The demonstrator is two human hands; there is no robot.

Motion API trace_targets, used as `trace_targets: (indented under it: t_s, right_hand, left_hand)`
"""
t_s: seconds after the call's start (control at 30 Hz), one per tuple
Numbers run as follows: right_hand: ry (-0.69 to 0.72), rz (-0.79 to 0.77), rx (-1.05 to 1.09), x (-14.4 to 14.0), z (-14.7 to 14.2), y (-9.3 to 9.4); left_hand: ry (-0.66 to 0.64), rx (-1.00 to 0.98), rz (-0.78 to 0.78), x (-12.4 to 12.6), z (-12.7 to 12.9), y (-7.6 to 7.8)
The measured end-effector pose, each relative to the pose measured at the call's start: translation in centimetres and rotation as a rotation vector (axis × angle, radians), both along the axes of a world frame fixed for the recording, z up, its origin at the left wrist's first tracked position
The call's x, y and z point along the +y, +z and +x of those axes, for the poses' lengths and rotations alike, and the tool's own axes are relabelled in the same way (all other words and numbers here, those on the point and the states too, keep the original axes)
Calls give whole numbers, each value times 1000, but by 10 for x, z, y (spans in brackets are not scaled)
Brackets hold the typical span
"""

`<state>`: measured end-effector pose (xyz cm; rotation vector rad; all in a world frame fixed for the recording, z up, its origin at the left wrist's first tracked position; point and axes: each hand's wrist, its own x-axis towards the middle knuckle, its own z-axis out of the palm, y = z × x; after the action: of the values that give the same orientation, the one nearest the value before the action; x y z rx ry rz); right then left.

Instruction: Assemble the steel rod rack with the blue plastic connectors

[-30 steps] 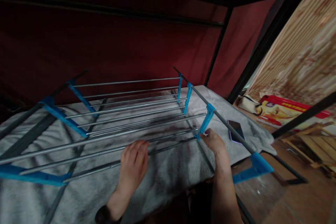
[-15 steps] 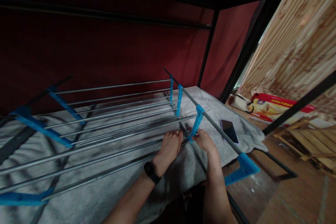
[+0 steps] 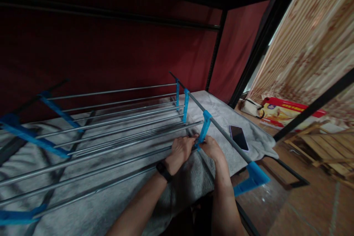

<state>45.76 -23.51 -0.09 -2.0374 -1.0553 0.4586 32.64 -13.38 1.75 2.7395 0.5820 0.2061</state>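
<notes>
- Tubular rack [image 3: 132,142]: round grey metal rods, blue plastic brackets; lies on rumpled, fleecy grey blanket [image 3: 91,210].
- Left hand [image 3: 182,149], right hand [image 3: 212,148]: curled at a bracket's [image 3: 205,126] lower end; cannot tell grip.
- Side tube [image 3: 229,139] crosses between right hand and phone [image 3: 239,137].

Red backdrop [image 3: 110,55], black frame [image 3: 259,49], brown floor [image 3: 312,210]

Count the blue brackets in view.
7: four blue brackets along the right rail, three at left. Others may be hidden or out of frame.
</notes>
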Motion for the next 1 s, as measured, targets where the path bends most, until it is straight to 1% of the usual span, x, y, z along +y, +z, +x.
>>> trace_targets:
  t_s: [0.17, 0.27, 0.33, 0.43, 0.53, 0.63, 0.77, 0.9, 1.0]
  right_hand:
    - [-11, 37, 45, 5, 5, -5]
    - [-19, 7, 59, 5, 7, -3]
    - [-28, -28, 50, 3, 8, -2]
    - [-6, -89, 45, 0, 13, -4]
    - [22, -159, 45, 2, 24, -9]
    - [40, -182, 35, 3, 33, -15]
    - [17, -203, 11, 3, 40, -22]
    - [25, -206, -9, 5, 38, -22]
    - [9, -162, -14, 3, 25, -13]
  left_hand:
    - [-34, 44, 79, -10, 16, 4]
    - [-13, 73, 114, -16, 19, 5]
    - [-1, 53, 121, -20, 17, 3]
    - [-13, 29, 103, -21, 17, -3]
    - [-54, -13, 76, -15, 20, -13]
    - [-70, -71, 105, -12, 22, -22]
    - [-59, -98, 176, -14, 20, -26]
    - [-60, -80, 163, -15, 18, -26]
    - [-42, -56, 139, -17, 16, -21]
